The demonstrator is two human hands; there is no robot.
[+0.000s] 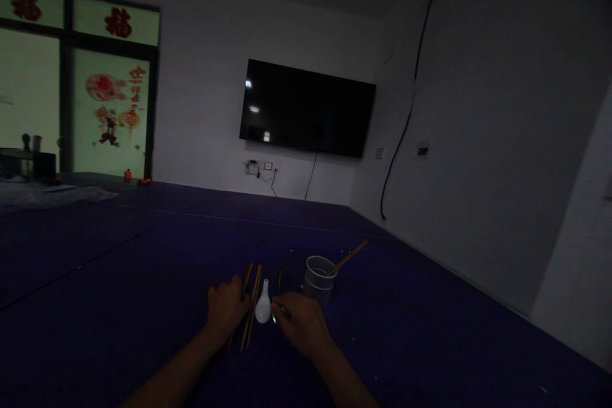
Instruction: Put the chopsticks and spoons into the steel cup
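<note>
My left hand (227,309) is closed around a wooden chopstick (247,277), which pokes out above and below the fingers. Just right of it, a pair of wooden chopsticks (252,315) lies lengthwise on the dark blue surface. Beside them rests a white soup spoon (262,309), bowl towards me. My right hand (303,325) is closed in a pinch on a shiny metal utensil (274,317), mostly hidden by the fingers. Behind this hand stands a grey mug (318,284) with a wooden stick (351,255) leaning out to the right. A dark object (282,279) beyond the spoon is too dim to name.
The dark blue surface (143,331) extends to the walls. Clear plastic sheeting (52,196) and small orange items (143,182) are at the far left. A television (308,108) hangs on the far wall, and a black cable (406,118) runs down the right wall.
</note>
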